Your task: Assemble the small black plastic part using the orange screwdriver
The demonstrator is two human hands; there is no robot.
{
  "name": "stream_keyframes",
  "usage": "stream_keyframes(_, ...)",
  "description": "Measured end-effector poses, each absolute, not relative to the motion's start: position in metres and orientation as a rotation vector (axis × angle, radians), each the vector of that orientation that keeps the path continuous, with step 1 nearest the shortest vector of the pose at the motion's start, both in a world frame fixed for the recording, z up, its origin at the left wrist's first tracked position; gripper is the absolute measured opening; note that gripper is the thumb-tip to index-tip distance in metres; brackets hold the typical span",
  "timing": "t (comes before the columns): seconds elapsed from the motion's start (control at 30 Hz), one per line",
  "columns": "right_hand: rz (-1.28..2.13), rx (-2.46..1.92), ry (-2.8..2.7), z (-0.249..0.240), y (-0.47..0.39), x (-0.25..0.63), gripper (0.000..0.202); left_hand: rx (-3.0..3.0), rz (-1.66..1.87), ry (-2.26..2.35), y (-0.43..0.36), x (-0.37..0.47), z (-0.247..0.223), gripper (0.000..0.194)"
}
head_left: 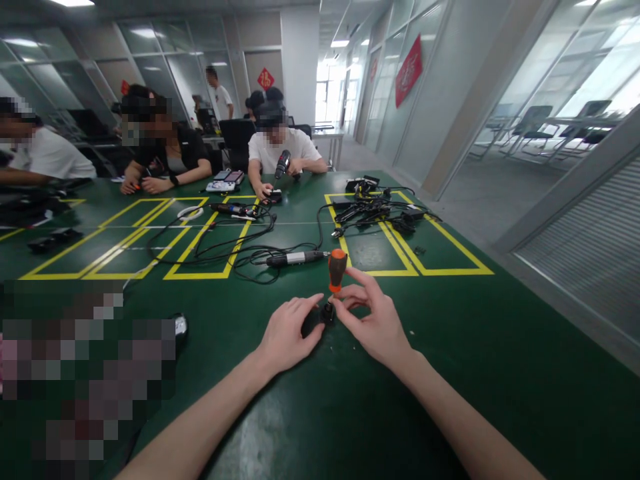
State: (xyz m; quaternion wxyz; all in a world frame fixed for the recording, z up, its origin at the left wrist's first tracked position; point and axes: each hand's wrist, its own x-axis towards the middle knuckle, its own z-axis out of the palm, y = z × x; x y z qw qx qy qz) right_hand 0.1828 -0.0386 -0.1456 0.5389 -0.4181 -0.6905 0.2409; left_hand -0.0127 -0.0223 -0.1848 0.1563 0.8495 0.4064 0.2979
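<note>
In the head view, my left hand (293, 333) rests on the green table with its thumb and fingers around a small black part (314, 323). What exactly the part is, I cannot make out. A screwdriver (337, 270) with an orange and dark grey handle stands upright over it, its tip down at the part's right end. My right hand (377, 320) is closed about the screwdriver's lower end, thumb and fingertips at the shaft just below the handle. Fingers partly hide the shaft and the part.
An electric screwdriver (295, 259) with its cord lies beyond my hands. Black cables and adapters (370, 207) are heaped behind to the right. Yellow tape (455, 272) marks the table (500, 347). Across it, a person (283, 150) holds a power drill (283, 164); others sit to the left.
</note>
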Motion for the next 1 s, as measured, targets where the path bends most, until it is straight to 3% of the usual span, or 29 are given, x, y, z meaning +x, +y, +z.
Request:
stream_keyframes(0.2,0.609,-1.058,-1.777,-0.133,-0.041,0.182,0.024,2.339,1.085,0.907,-0.020,-0.020,-0.177,0.061)
stream_keyframes(0.5,0.646,-1.014,-1.731,-0.142,-0.037,0.176,0.025,2.233,1.347,0.700,-0.007,-0.020,-0.133,0.066)
stream_keyframes(0.7,0.733,-0.981,-1.710,-0.143,-0.036,0.180,0.025,2.264,1.253,0.628,0.000,-0.007,-0.095,0.048)
stream_keyframes(0.87,0.599,-1.008,-1.797,-0.143,-0.037,0.182,0.022,2.354,1.232,0.656,0.000,0.001,-0.076,0.034)
stream_keyframes(1.0,0.477,-1.081,-1.796,-0.147,-0.035,0.184,0.037,2.400,1.213,0.670,0.002,0.001,-0.068,0.027)
